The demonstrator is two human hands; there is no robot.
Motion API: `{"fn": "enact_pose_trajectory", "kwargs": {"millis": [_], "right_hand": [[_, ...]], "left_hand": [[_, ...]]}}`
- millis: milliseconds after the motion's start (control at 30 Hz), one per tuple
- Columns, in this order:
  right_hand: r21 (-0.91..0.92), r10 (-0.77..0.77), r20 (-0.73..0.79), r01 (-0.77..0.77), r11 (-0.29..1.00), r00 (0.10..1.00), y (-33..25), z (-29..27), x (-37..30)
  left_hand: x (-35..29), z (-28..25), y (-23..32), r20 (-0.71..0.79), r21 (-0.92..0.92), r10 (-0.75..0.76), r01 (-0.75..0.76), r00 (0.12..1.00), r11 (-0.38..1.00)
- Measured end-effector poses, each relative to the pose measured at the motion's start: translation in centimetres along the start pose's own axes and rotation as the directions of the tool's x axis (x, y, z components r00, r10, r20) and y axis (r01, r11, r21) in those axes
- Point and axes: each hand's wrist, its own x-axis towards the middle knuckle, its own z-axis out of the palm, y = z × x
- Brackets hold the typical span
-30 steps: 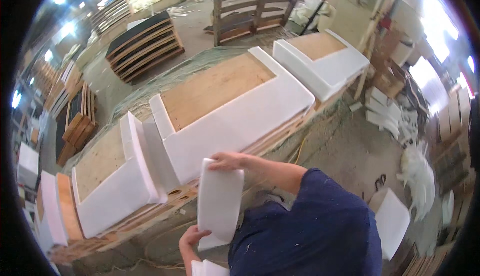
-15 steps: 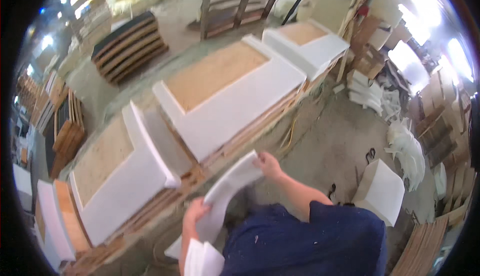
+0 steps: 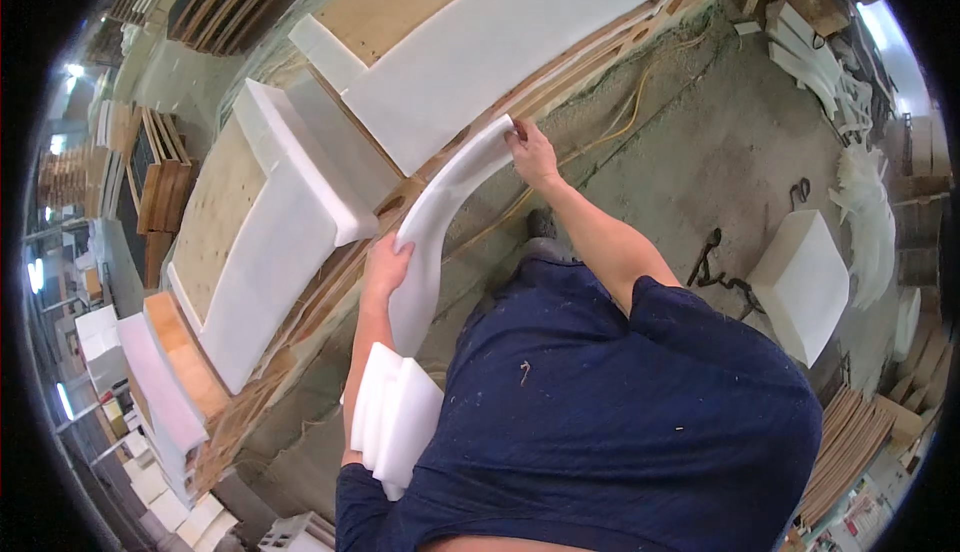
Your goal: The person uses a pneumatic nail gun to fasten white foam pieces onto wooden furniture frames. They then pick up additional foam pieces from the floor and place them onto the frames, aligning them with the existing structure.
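Note:
A long, curved strip of white foam sheet [image 3: 437,197] hangs between my two hands, its lower part dropping beside my left forearm. My left hand [image 3: 385,267] is closed on the strip's near edge about midway along. At the far end, my right hand [image 3: 535,155] pinches the strip's tip between thumb and fingers. Tucked between my left forearm and my body is a bundle of thick white foam layers [image 3: 400,417]. Just beyond the strip stands a foam-covered wooden frame [image 3: 500,37] with a bare board panel on top.
Another foam-covered frame [image 3: 285,242] stands left in the same row. A white foam block [image 3: 803,287] and dark straps [image 3: 708,252] lie on the floor at right. A yellow cord [image 3: 630,117] runs along the floor. Stacked brown sheets [image 3: 848,442] stand lower right.
My view has tilted down, bringing more of my torso and the floor into sight. Both hands keep their hold on the foam strip, which appears higher in the picture.

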Motion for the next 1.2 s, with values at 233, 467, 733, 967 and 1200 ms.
{"fn": "enact_pose_trajectory", "kwargs": {"millis": [233,467,733,967,1200], "right_hand": [[0.14,-0.036,-0.011,0.037,0.989,0.999,0.0,2.9,1.4],[0.154,-0.047,-0.03,0.051,0.987,0.998,-1.3,3.5,2.5],[0.297,-0.016,-0.119,0.051,0.953,0.993,-1.4,4.4,3.3],[0.828,0.201,-0.095,-0.035,0.559,0.975,-2.3,12.3,1.2],[0.792,0.378,-0.347,0.052,0.608,0.858,0.4,16.2,7.3]], "left_hand": [[0.9,-0.4,-1.4,-0.032,0.049,-0.09,0.091,0.995,0.995],[1.6,-0.6,-1.6,-0.109,0.048,0.008,-0.002,0.994,0.999],[2.9,-0.9,-0.4,-0.032,0.03,-0.014,0.014,0.999,0.999],[1.4,-1.2,-2.2,-0.1,-0.019,-0.108,0.106,0.989,0.994],[2.5,-4.0,1.2,-0.022,0.04,0.079,-0.078,0.997,0.996]]}}
